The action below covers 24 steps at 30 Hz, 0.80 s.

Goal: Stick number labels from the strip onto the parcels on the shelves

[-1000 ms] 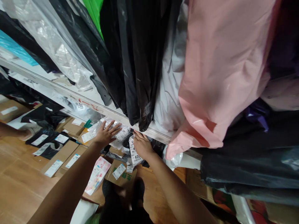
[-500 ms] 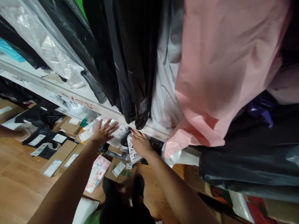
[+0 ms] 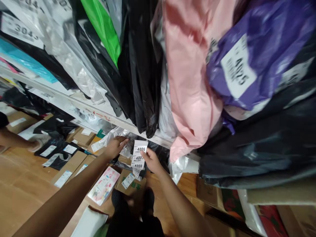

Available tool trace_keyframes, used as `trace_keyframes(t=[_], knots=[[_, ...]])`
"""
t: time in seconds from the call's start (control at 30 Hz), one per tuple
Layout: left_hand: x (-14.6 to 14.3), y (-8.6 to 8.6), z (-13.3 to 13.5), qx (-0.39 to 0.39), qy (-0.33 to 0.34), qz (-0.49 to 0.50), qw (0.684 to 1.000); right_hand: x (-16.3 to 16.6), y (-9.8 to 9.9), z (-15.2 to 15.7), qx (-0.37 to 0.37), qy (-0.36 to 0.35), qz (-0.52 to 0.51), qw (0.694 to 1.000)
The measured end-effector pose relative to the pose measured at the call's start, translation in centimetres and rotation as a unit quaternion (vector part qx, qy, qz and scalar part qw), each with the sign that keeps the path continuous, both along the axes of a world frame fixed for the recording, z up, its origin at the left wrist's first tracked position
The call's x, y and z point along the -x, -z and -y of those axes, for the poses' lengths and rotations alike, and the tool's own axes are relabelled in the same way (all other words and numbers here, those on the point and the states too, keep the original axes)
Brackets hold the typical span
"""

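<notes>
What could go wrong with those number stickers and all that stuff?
The strip of stickers dangles from the right hand, so it might snag or crumple. The pink bag pokes past the shelf edge, so it could slip off. The brown box lies right by the shoes, so a foot might bump it.

Surface Colour Reference

The label strip (image 3: 137, 154) is white, printed with black numerals and barcodes. Bag colours: one pale pink bag (image 3: 190, 75), one bright green bag (image 3: 103, 29), one light blue bag (image 3: 29, 61), one purple bag (image 3: 266, 65) with a black-on-white label (image 3: 238, 67). The shelf edge (image 3: 116, 122) is white, marked in red. The flat box (image 3: 103, 186) is white with pink, multicoloured print. The carton (image 3: 130, 184) is brown with green characters. The floor (image 3: 24, 191) is orange-brown.
</notes>
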State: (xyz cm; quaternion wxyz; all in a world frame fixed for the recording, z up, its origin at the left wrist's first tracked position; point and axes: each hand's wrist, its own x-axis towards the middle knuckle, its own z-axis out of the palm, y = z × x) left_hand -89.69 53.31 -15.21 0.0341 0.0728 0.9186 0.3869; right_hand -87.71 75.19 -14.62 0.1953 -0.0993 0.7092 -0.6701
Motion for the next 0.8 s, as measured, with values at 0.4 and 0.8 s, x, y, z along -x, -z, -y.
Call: trace_keyframes(t=[0.4, 0.8], knots=[[-1.9, -5.2, -0.9, -0.339, -0.043, 0.202, 0.918, -3.1, -0.6, 6.1, 0.158, 0.124, 0.128, 0.971], [-3.0, -4.4, 2.2, -0.230, -0.017, 0.194, 0.953, -5.0, 1.3, 11.0, 0.206, 0.280, 0.150, 0.926]])
